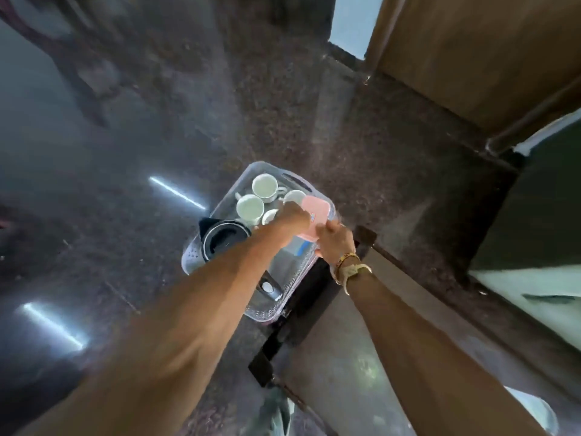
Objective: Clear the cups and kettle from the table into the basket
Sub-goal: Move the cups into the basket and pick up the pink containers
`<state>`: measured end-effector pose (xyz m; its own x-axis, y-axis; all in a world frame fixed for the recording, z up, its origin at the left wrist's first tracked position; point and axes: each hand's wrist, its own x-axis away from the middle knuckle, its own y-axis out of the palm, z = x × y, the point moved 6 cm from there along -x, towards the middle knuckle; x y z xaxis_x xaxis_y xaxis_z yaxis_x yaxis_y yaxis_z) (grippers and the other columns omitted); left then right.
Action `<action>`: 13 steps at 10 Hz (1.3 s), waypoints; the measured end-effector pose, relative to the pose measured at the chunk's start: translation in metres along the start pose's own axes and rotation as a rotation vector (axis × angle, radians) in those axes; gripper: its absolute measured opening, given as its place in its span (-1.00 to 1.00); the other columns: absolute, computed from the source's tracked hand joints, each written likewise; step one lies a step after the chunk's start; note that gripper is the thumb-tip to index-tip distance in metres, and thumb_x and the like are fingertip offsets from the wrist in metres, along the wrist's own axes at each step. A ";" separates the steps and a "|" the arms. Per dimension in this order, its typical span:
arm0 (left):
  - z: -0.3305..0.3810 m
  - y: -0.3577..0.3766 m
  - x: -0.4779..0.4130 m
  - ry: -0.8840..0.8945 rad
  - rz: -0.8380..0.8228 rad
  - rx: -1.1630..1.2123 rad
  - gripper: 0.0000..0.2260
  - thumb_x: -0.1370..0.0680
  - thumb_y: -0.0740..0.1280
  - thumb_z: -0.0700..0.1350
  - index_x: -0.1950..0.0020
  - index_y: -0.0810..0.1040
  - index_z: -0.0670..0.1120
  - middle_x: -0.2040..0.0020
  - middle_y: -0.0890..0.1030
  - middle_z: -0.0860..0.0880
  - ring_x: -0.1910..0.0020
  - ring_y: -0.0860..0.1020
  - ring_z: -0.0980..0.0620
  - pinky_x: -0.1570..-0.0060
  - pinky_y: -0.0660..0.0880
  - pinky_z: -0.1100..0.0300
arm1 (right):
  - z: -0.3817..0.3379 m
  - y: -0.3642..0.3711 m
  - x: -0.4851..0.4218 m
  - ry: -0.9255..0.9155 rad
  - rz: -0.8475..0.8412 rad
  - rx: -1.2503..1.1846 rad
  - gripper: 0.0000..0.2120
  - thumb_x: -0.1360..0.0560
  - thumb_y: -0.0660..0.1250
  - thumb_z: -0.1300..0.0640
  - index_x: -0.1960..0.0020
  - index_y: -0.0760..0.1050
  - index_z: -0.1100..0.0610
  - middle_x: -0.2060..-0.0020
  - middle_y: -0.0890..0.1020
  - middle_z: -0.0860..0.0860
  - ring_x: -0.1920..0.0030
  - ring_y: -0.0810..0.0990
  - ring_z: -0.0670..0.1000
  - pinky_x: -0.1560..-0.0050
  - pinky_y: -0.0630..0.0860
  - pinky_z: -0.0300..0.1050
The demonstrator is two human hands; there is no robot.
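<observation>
Seen from above, looking straight down at a dark speckled stone floor (314, 121), two bare forearms reach forward to a clear plastic basket (217, 202) that sits on the floor. Inside the basket, at its far end, are four white cups (264, 185), all upright and crowded close together; one of them is mostly hidden by the left hand. Nearer the viewer, a black-rimmed kettle (224, 239) lies in the same basket with its round opening facing up and its handle running back toward the viewer under the left arm.

A pale pink box (316, 215) (rounded corners, flat top) rests at the basket's right side, just beside the cups. The left hand (294, 220) is at the box's near-left edge, fingers curled, and the right hand (336, 243) touches its near-right corner; motion blur makes it impossible to tell whether either hand truly grips the box or only rests against it. The right wrist wears a gold bangle (347, 258) and a pale watch (356, 270).

A dark-edged table (339, 357) corner sits below the right arm.
</observation>
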<state>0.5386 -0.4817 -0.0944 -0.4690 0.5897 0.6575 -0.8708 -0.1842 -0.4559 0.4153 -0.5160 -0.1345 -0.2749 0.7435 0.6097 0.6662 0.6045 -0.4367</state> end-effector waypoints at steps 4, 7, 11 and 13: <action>-0.021 0.031 -0.055 -0.114 0.006 -0.213 -0.74 -0.62 0.23 -0.18 -0.27 0.51 -0.25 -0.18 0.61 -0.20 -0.15 0.60 -0.16 0.10 0.48 0.09 | 0.018 0.001 -0.034 0.144 0.042 -0.010 -0.68 -0.66 0.12 0.17 -0.33 0.47 0.26 -0.28 0.54 0.21 -0.31 0.50 0.21 -0.27 0.44 0.00; -0.020 0.028 -0.071 -0.106 -0.002 -0.213 -0.74 -0.61 0.23 -0.19 -0.24 0.55 -0.25 -0.17 0.62 -0.21 -0.15 0.60 -0.19 -0.03 0.55 0.04 | 0.018 -0.006 -0.039 0.214 0.232 0.023 -0.76 -0.51 0.37 0.09 -0.13 0.68 0.10 -0.08 0.70 0.12 -0.12 0.63 0.20 -0.09 0.51 -0.10; -0.032 0.035 -0.077 -0.058 0.106 -0.209 -0.66 -0.56 0.29 -0.22 -0.34 0.44 -0.09 -0.24 0.59 -0.16 -0.21 0.56 -0.18 -0.01 0.46 0.07 | 0.028 0.004 -0.048 0.308 0.231 -0.060 -0.76 -0.39 0.53 0.01 -0.02 0.69 0.07 0.03 0.73 0.08 -0.02 0.69 0.13 -0.12 0.61 -0.03; -0.029 0.038 -0.082 -0.043 0.076 -0.301 -0.61 -0.57 0.26 -0.22 -0.41 0.38 -0.10 -0.26 0.56 -0.17 -0.24 0.53 -0.20 -0.14 0.48 0.00 | 0.028 0.004 -0.052 0.289 0.272 -0.028 -0.76 -0.38 0.52 0.03 -0.01 0.71 0.08 0.03 0.73 0.08 -0.03 0.69 0.15 -0.07 0.62 -0.03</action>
<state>0.5484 -0.5137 -0.1829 -0.5424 0.5483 0.6365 -0.7531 0.0183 -0.6576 0.4125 -0.5442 -0.1863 0.1179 0.7617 0.6371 0.7073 0.3859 -0.5923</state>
